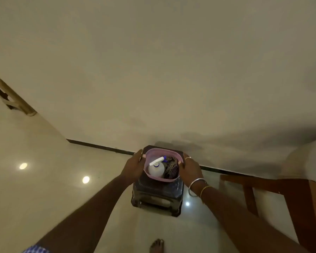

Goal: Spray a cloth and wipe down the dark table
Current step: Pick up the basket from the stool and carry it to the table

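Two hands grip one pink basket (146, 173): left hand (133, 166) on its left rim, right hand (190, 168) on its right rim. Inside lie one white spray bottle (155, 168) and one dark patterned cloth (171, 168). The basket sits on one dark tabletop (157, 189) standing on the glossy floor (44, 179).

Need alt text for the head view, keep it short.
Both hands, left hand and right hand, hold a pink tub over a small dark table. Inside are a white spray bottle and a dark cloth.
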